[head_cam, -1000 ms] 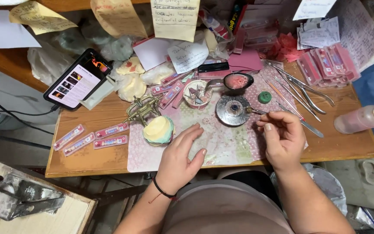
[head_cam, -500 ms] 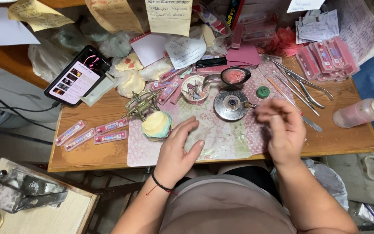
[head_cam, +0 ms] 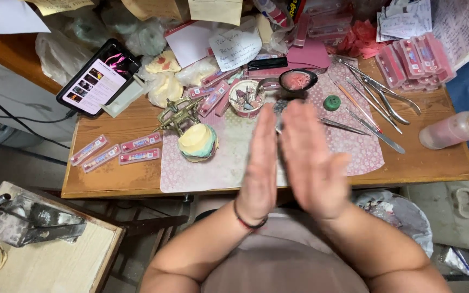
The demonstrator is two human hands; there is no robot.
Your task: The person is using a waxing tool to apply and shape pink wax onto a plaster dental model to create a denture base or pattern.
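My left hand (head_cam: 260,163) and my right hand (head_cam: 314,160) are raised side by side over the middle of the patterned mat (head_cam: 223,163), palms nearly together, fingers straight, both blurred and holding nothing. They hide the round metal dish that lay on the mat. Left of them sits a yellow and green dental cast (head_cam: 197,142) on a brass articulator (head_cam: 176,115). Just beyond the fingertips stand a small white cup of bits (head_cam: 245,98) and a black dish of pink material (head_cam: 297,80).
Several metal hand tools (head_cam: 373,106) lie on the mat's right side beside a small green cap (head_cam: 331,102). A squeeze bottle (head_cam: 451,129) lies at the right edge. Pink strip packs (head_cam: 116,150) lie at left, a lit tablet (head_cam: 99,77) behind them. A low bench (head_cam: 50,255) stands at lower left.
My right hand has left the small tool it was working with by the metal dish. Both hands have come up off the mat and together at the centre.
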